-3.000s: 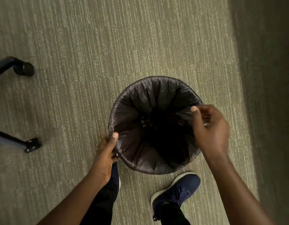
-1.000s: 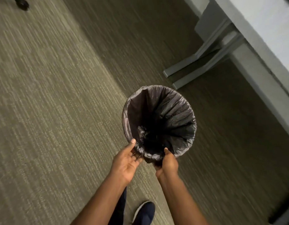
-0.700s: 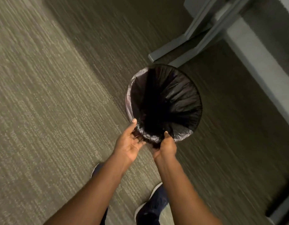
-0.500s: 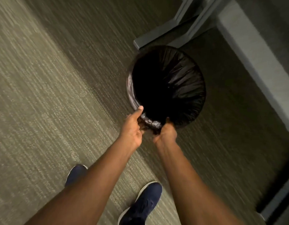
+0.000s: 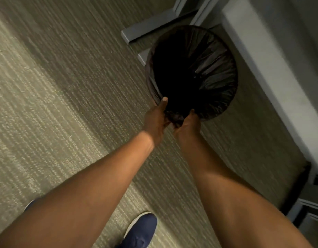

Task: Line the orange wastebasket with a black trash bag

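Note:
The wastebasket is wholly covered by the black trash bag (image 5: 213,68), which lines its inside and folds over the rim; no orange shows. It sits in shadow beside grey desk legs, with both arms stretched out to it. My left hand (image 5: 157,120) grips the near rim, thumb up along the bag's edge. My right hand (image 5: 188,125) holds the same near rim just to the right. A bunched bit of bag (image 5: 175,117) is pinched between the two hands.
Grey metal desk feet (image 5: 147,30) lie on the carpet just behind the basket. A pale panel (image 5: 272,83) runs diagonally along the right. More grey framing (image 5: 308,210) stands at the lower right. My blue shoe (image 5: 142,231) is on the striped carpet below.
Both hands came together on the near rim and moved the lined basket away from me, from open carpet into the shadow next to the desk feet. My arms are now stretched out.

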Motion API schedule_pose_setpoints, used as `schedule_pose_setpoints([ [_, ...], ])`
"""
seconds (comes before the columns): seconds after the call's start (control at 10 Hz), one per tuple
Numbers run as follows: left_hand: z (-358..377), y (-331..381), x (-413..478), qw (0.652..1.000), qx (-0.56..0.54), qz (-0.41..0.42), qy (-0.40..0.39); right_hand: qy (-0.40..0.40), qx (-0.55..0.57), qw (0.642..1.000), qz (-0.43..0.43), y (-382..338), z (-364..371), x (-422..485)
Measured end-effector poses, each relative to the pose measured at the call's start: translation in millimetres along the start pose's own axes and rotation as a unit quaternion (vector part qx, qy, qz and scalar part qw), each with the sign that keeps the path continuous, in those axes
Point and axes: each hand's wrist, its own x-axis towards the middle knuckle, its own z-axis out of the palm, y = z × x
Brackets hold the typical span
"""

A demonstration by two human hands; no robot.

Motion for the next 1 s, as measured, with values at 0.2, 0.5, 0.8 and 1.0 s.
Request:
schedule_pose_setpoints([
  [0.2,34.4,8.0,33.6,0.999,0.016,0.034,-0.025,-0.020,-0.009,0.999,-0.032,-28.8,21.5,30.6],
  [0.5,69.9,6.2,85.0,0.991,0.071,0.071,-0.084,-0.028,0.038,0.999,-0.010,-55.9,33.6,74.6],
  [0.8,94.9,3.0,107.0,0.988,0.098,0.093,-0.070,-0.010,-0.012,1.000,0.000,-76.4,40.9,103.5],
  [1.0,83.0,7.9,88.6,0.982,0.152,0.090,-0.069,-0.020,-0.091,0.995,0.030,-72.3,23.3,93.8],
])
